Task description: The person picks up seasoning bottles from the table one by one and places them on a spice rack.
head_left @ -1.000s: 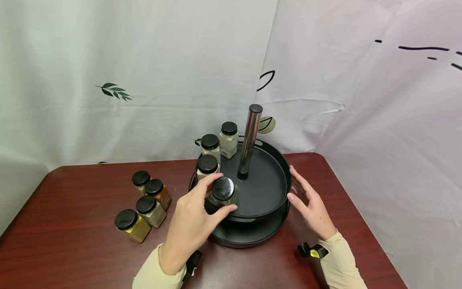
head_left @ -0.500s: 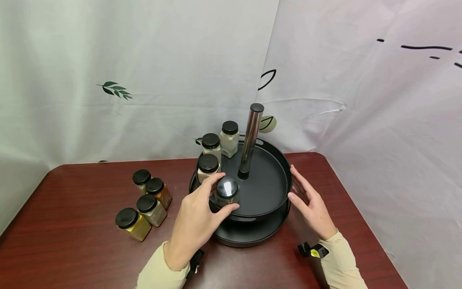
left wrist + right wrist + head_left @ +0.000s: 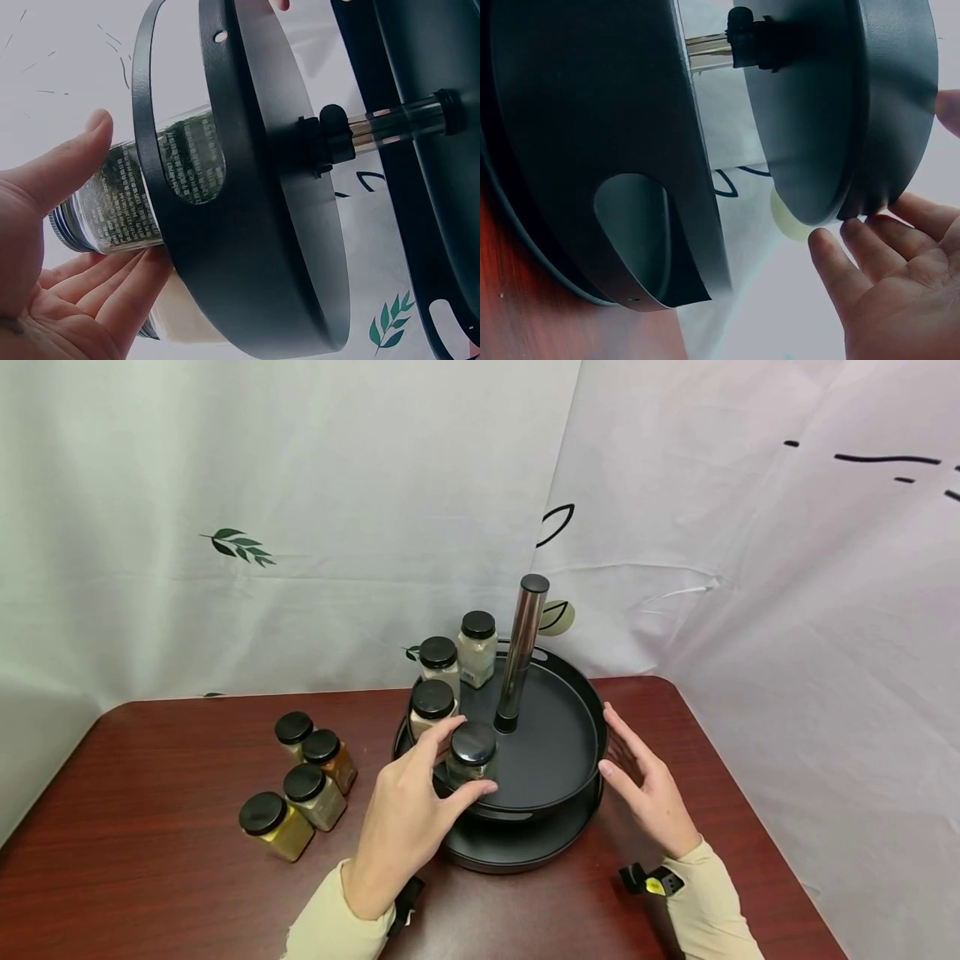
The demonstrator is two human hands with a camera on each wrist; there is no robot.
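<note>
Here, the left hand (image 3: pixel 405 817) curves its thumb and fingers round a clear jar of green bits with a black lid (image 3: pixel 474 747), inside the top round black tray (image 3: pixel 555 752) by its rim (image 3: pixel 255 247). The right hand (image 3: pixel 651 797), not gripping, touches that rim. Best keep the jar straight, clear of the pale black-lidded jar (image 3: pixel 432 703); there's room toward the tall shiny pole (image 3: pixel 519 656).

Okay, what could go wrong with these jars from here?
The left hand might bump the beige-filled jar close behind the green-filled jar when pulling away. With its four jars all left of the post, the upper tray could tilt or turn.
</note>
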